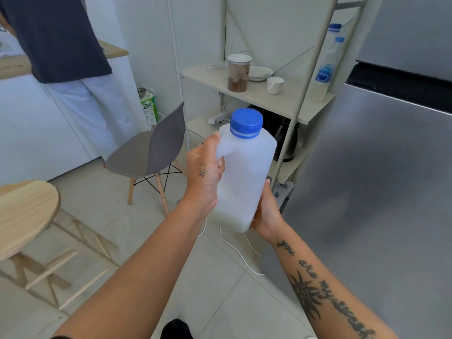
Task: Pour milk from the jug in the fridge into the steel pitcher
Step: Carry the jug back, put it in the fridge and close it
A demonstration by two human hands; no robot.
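Jug [244, 172] held over floor [220, 277] between chair [151, 148] and fridge [379, 179]: left hand [205, 177] grips handle [223, 145], right hand [266, 214] cups base [234, 223].

The jug [244, 182] is held between the left grip [205, 177] on its handle side and the right grip [266, 216] under its base. Behind it a shelf rack [264, 99] carries a lidded cup [238, 73], plates [260, 73] and a bottle [324, 69], with the fridge [379, 179] on its right and a chair [151, 152] on its left.
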